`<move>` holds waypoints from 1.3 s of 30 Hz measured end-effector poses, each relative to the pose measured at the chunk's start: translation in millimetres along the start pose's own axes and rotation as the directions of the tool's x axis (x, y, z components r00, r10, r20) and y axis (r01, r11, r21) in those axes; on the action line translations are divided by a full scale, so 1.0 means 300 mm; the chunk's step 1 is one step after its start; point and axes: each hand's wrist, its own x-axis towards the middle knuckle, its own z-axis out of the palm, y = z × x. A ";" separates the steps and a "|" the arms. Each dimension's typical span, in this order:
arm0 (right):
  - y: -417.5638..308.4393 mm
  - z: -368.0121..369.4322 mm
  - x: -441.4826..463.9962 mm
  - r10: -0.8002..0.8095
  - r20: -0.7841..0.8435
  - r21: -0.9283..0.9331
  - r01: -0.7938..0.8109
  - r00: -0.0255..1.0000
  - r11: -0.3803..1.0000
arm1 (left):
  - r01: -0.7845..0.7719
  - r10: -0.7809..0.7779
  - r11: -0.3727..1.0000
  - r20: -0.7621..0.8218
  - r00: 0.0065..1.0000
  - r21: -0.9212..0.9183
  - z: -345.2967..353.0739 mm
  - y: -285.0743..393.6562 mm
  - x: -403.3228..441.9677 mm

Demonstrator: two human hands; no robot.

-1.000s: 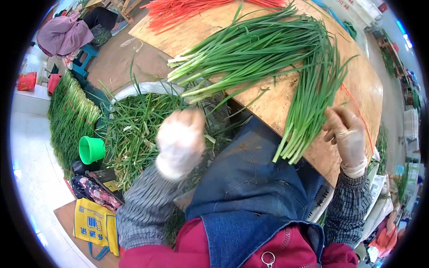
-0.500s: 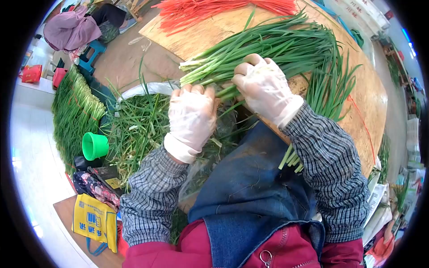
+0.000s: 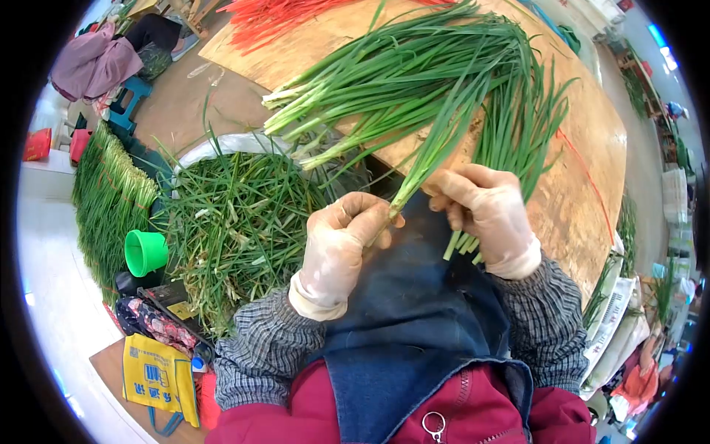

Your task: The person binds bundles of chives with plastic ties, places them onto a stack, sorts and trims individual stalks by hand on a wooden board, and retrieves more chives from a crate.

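From the garlic chive pile [image 3: 403, 78], upper centre, the left hand [image 3: 339, 250] and right hand [image 3: 494, 216] are now drawn back. At mid-frame, stalks [image 3: 424, 166] are pinched by the left; the right is half-curled beside, its hold unclear. Base-cleaning seems in hand; a steady pinch is called for.

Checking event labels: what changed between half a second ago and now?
Left hand moved rightward and toward the body; its grip is now on the pale ends of a few stalks, angled away from the pile's ends. Right hand moved right and toward the body, off the pile; contact with those stalks is unclear. Trimmings heap and green bucket look unmoved.
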 end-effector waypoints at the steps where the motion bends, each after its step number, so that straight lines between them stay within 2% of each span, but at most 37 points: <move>1: 0.014 0.000 0.011 0.049 0.041 0.083 -0.053 0.998 0.995 | -0.023 0.022 0.999 0.008 1.000 0.025 0.005 -0.014 -0.010; 2: 0.028 0.003 0.021 0.095 0.089 0.163 -0.109 0.991 0.981 | 0.005 -0.006 0.999 0.036 0.999 0.032 0.005 -0.021 -0.013; 4: 0.053 0.033 0.031 0.054 0.114 0.319 -0.088 0.992 0.944 | 0.056 -0.061 0.997 0.092 0.994 0.052 -0.003 -0.027 -0.015; 8: 0.070 0.043 0.019 0.017 0.233 0.549 -0.146 0.972 0.823 | 0.181 -0.146 0.978 0.271 0.951 -0.108 -0.020 -0.029 0.000; 9: 0.086 0.037 0.021 -0.021 0.285 0.541 -0.143 0.958 0.829 | 0.196 -0.156 0.975 0.307 0.939 -0.106 -0.020 -0.024 0.000; 12: 0.087 0.027 -0.003 -0.055 0.256 0.481 -0.078 0.965 0.873 | 0.242 -0.191 0.968 0.447 0.874 -0.059 -0.033 -0.018 0.015; 15: 0.088 0.011 -0.046 0.005 0.140 0.400 -0.061 0.990 0.914 | 0.198 -0.179 0.980 0.354 0.918 -0.018 -0.029 -0.023 0.035; 16: 0.096 -0.002 -0.055 0.019 0.105 0.377 -0.057 0.994 0.924 | 0.126 -0.130 0.992 0.298 0.946 0.033 -0.013 -0.031 0.034; 18: 0.117 -0.018 -0.053 0.026 0.175 0.401 -0.096 0.984 0.911 | -0.007 -0.021 0.989 0.193 0.981 0.146 0.029 -0.052 0.031; 19: 0.117 -0.017 -0.052 0.035 0.187 0.406 -0.110 0.982 0.907 | -0.016 -0.017 0.987 0.201 0.979 0.163 0.028 -0.063 0.031; 21: 0.106 0.003 -0.061 0.052 0.172 0.484 -0.131 0.984 0.865 | -0.019 0.000 0.992 0.160 0.987 0.122 0.038 -0.079 0.026; 24: 0.153 0.015 -0.055 -0.012 0.110 0.550 -0.051 0.994 0.834 | -0.049 0.044 0.998 0.102 0.994 0.046 0.042 -0.087 0.027; 26: 0.140 0.026 -0.061 0.024 0.092 0.514 -0.068 0.996 0.855 | -0.092 0.089 0.995 0.062 0.994 0.040 0.055 -0.094 0.022; 27: 0.142 0.021 -0.054 0.041 0.099 0.487 -0.084 0.994 0.869 | -0.064 0.059 0.992 0.048 0.997 0.110 0.065 -0.070 0.008; 29: 0.141 0.021 -0.048 0.053 0.077 0.468 -0.083 0.996 0.880 | -0.106 0.103 0.991 0.039 0.994 0.080 0.077 -0.076 0.009; 32: 0.126 0.028 -0.053 -0.065 0.130 0.402 0.007 0.989 0.916 | -0.100 0.095 0.987 0.043 0.995 0.125 0.080 -0.068 0.004; 33: 0.109 0.048 -0.062 -0.055 0.092 0.428 0.010 0.994 0.904 | -0.086 0.079 0.984 0.048 0.996 0.155 0.079 -0.064 0.002; 37: 0.096 0.045 -0.054 0.043 0.025 0.441 -0.049 0.999 0.896 | -0.183 0.186 0.976 -0.011 0.983 0.118 0.090 -0.100 0.003; 39: 0.101 0.043 -0.033 0.016 -0.038 0.477 0.004 0.999 0.879 | -0.306 0.310 0.951 -0.100 0.945 0.050 0.089 -0.107 -0.004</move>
